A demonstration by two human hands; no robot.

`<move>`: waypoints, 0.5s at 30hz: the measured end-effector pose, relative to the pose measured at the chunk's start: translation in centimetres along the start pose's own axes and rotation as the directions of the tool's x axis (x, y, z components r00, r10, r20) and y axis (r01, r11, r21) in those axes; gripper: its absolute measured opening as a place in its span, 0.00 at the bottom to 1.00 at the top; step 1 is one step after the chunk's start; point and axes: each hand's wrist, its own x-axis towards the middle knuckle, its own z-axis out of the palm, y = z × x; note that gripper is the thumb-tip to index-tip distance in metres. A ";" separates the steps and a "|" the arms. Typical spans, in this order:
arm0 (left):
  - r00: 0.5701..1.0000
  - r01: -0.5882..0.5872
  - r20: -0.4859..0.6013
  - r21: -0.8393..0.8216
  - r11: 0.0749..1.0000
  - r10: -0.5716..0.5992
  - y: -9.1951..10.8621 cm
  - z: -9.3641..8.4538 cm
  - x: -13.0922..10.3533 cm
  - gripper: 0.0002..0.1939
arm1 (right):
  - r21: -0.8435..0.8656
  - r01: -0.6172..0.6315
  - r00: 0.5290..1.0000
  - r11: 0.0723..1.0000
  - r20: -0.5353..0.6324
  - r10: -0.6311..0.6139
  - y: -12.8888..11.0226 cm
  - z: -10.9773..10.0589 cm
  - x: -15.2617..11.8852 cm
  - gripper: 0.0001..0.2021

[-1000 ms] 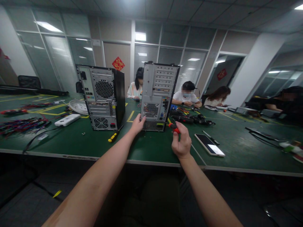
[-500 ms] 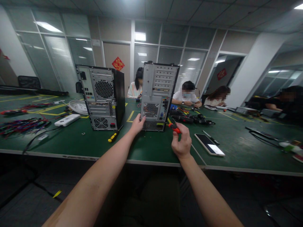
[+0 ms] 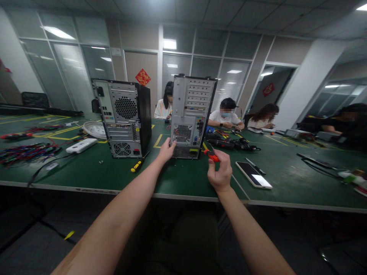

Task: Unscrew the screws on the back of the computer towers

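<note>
A grey computer tower (image 3: pixel 189 118) stands upright on the green table, its back panel of slots, vents and ports facing me. My left hand (image 3: pixel 166 150) grips its lower left edge, thumb on the back panel and the other fingers partly hidden along the side. Just right of the tower, my right hand (image 3: pixel 220 172) is closed around the red and black handle of a screwdriver (image 3: pixel 211 155). The screwdriver's shaft is hard to make out. To the left stands a second tower (image 3: pixel 122 118) with a black side, and a yellow-handled screwdriver (image 3: pixel 137 165) lies at its foot.
A phone (image 3: pixel 254 175) and a dark pen-like rod (image 3: pixel 255 166) lie to the right. On the left are a white power strip (image 3: pixel 82 146), a white basket (image 3: pixel 94 129) and bundled wires (image 3: pixel 28 152). Black cables and tools (image 3: pixel 232 144) sit behind my right hand. Several people sit across the table.
</note>
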 end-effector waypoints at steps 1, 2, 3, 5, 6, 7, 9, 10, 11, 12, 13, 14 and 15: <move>1.000 0.000 0.003 -0.001 1.000 0.000 0.0 0.0 0.0 0.11 | -0.003 -0.002 1.000 1.000 0.000 0.002 0.0 0.0 0.0 0.19; 1.000 -0.001 0.005 -0.003 1.000 0.001 0.1 0.0 0.0 0.11 | -0.007 -0.001 1.000 1.000 -0.001 0.001 0.0 0.0 0.0 0.19; 1.000 0.000 0.006 -0.005 1.000 0.000 0.1 -0.1 -0.1 0.11 | -0.011 0.002 1.000 1.000 -0.003 -0.002 -0.1 0.0 0.0 0.19; 1.000 0.004 0.007 -0.001 1.000 -0.004 0.2 -0.1 -0.1 0.11 | -0.017 0.009 1.000 1.000 -0.011 -0.010 -0.1 0.0 0.1 0.20; 1.000 0.005 0.005 0.003 1.000 -0.005 0.3 -0.1 -0.1 0.11 | -0.018 0.013 1.000 1.000 -0.013 -0.013 -0.1 0.0 0.1 0.20; 1.000 0.006 0.002 0.007 1.000 -0.006 0.3 -0.1 -0.2 0.11 | -0.018 0.015 1.000 1.000 -0.015 -0.015 -0.1 0.0 0.1 0.20; 1.000 0.008 -0.001 0.005 1.000 -0.008 0.4 -0.2 -0.2 0.11 | -0.021 0.015 1.000 1.000 -0.014 -0.016 -0.1 0.0 0.1 0.20; 1.000 0.009 -0.002 0.000 1.000 -0.009 0.4 -0.2 -0.2 0.12 | -0.023 0.015 1.000 1.000 -0.013 -0.015 -0.1 0.0 0.1 0.20; 1.000 0.009 -0.001 -0.004 1.000 -0.009 0.5 -0.2 -0.2 0.12 | -0.025 0.014 1.000 1.000 -0.011 -0.015 -0.1 0.0 0.1 0.20; 1.000 0.007 -0.001 -0.005 1.000 -0.007 0.5 -0.2 -0.2 0.12 | -0.024 0.014 1.000 1.000 -0.011 -0.015 -0.1 0.0 0.1 0.20; 1.000 0.004 0.000 -0.004 1.000 -0.004 0.5 -0.2 -0.2 0.11 | -0.022 0.015 1.000 1.000 -0.012 -0.015 -0.1 0.0 0.1 0.20; 1.000 0.000 0.000 -0.002 1.000 0.000 0.5 -0.2 -0.2 0.11 | -0.021 0.016 1.000 1.000 -0.014 -0.016 -0.1 0.0 0.1 0.20; 1.000 -0.003 0.002 -0.001 1.000 0.003 0.5 -0.2 -0.2 0.11 | -0.018 0.018 1.000 1.000 -0.016 -0.018 -0.1 0.0 0.1 0.20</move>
